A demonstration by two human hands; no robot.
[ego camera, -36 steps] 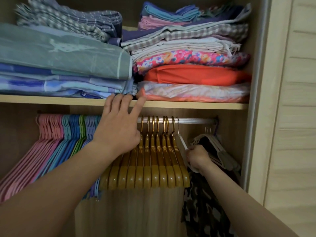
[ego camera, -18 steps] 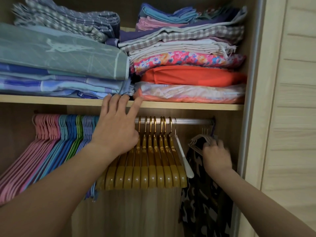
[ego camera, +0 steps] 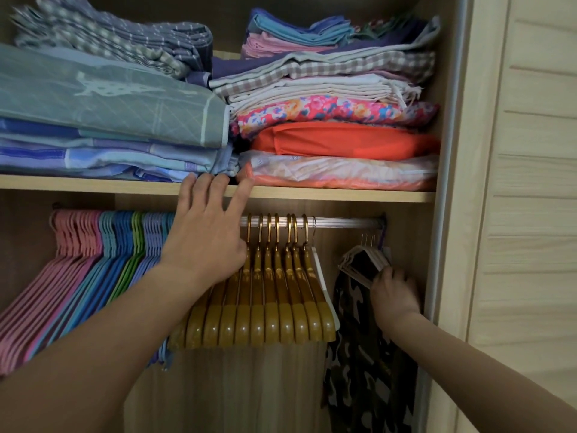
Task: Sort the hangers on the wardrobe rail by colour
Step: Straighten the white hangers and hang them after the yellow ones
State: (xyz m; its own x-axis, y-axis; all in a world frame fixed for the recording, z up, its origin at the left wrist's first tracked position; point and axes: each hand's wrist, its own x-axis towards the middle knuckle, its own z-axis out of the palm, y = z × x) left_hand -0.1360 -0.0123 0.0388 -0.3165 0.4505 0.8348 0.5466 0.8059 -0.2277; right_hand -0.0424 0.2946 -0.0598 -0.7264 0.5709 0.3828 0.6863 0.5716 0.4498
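Note:
A metal rail (ego camera: 343,222) runs under the shelf. On its left hang pink hangers (ego camera: 71,245), then teal and blue hangers (ego camera: 120,242), a green one (ego camera: 136,235) and lilac ones (ego camera: 154,239). Several gold-brown hangers (ego camera: 274,301) hang in the middle, with one white hanger (ego camera: 324,276) at their right side. My left hand (ego camera: 206,242) lies over the gold-brown hangers' left end, fingers straight, tips on the shelf edge. My right hand (ego camera: 395,295) touches a bunch of beige hangers (ego camera: 359,260) at the rail's right end; its fingers are blurred.
A wooden shelf (ego camera: 343,195) above the rail carries stacks of folded fabric (ego camera: 327,120). A camouflage garment (ego camera: 365,370) hangs under the beige hangers. The wardrobe's side frame (ego camera: 449,214) and a slatted door (ego camera: 537,214) stand at the right.
My right hand has let go of the white hanger, which now hangs beside the gold-brown ones, and has moved right to the beige hangers. My left hand has stayed put.

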